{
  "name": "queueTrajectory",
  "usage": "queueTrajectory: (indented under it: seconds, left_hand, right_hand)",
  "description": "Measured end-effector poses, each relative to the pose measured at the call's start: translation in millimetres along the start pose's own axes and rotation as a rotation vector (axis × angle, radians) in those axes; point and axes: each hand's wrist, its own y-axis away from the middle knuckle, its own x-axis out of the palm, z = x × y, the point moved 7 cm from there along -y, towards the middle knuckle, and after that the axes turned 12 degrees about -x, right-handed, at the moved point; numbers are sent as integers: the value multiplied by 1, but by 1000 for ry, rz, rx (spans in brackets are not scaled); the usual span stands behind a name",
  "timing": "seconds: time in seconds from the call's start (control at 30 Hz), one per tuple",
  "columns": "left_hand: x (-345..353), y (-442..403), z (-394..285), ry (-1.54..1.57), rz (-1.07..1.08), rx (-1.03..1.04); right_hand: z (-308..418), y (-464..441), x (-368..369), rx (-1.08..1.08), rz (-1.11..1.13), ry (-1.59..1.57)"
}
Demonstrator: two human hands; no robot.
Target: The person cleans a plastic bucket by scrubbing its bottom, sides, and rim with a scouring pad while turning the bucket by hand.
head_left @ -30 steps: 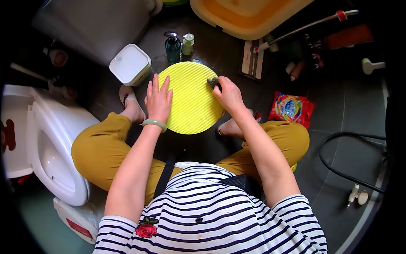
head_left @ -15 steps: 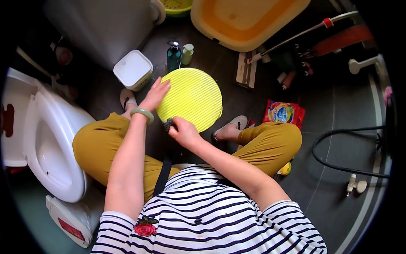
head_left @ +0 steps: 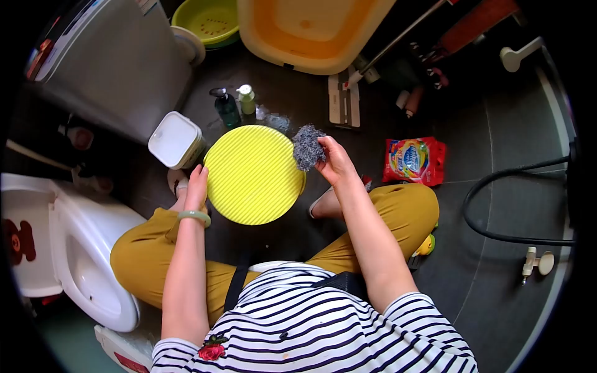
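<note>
A round yellow board (head_left: 255, 177) with diagonal ribs across its face is in front of me, between my knees. My left hand (head_left: 198, 186), with a pale green bangle on its wrist, grips the board's left edge; part of its grip is hidden. My right hand (head_left: 336, 160) is raised at the board's right side. Pinched in its fingers is a grey steel wool scrubber (head_left: 308, 148), level with the board's upper right rim. I cannot tell whether the scrubber touches the rim.
Beyond the board stand a dark pump bottle (head_left: 227, 110), a light green bottle (head_left: 247, 99) and a white-lidded tub (head_left: 175, 140). A toilet (head_left: 93, 273) is at left, a red detergent packet (head_left: 413, 161) at right. A folding basin (head_left: 311, 37) leans at the back, near a mop (head_left: 344, 102).
My right hand has moved with the scrubber from the board's lower edge up to its right side. My left hand has slid down the left rim. The view has shifted.
</note>
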Motion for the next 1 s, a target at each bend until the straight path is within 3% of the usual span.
queueTrajectory:
  seconds: [0.13,0.23,0.37,0.5,0.63,0.8,0.9,1.0]
  left_hand:
    - [18,27,-13,150,23,50]
    - [20,18,1,250,-112,96]
    - [13,24,-7,-54,-376,252]
    - [21,26,-17,-53,-373,228]
    - [52,42,-74,-253,-377,300]
    - [82,12,-91,-291,-192,270]
    - [85,5,-87,-178,-155,272]
    - [69,7,-84,-86,-195,373]
  right_hand:
    - [-6,-28,-32,-32,-85,-278]
    - [-37,-39,-49,38,-150,-434]
    - [-80,-47,-47,87,-172,-620]
    - [-82,-41,-53,0,-179,-526]
    - [-68,-36,-76,-74,-222,-522]
    - [-15,-26,-82,-270,-215,-610]
    - [26,-15,-50,-253,28,-638]
    - [28,5,-20,-135,22,-502]
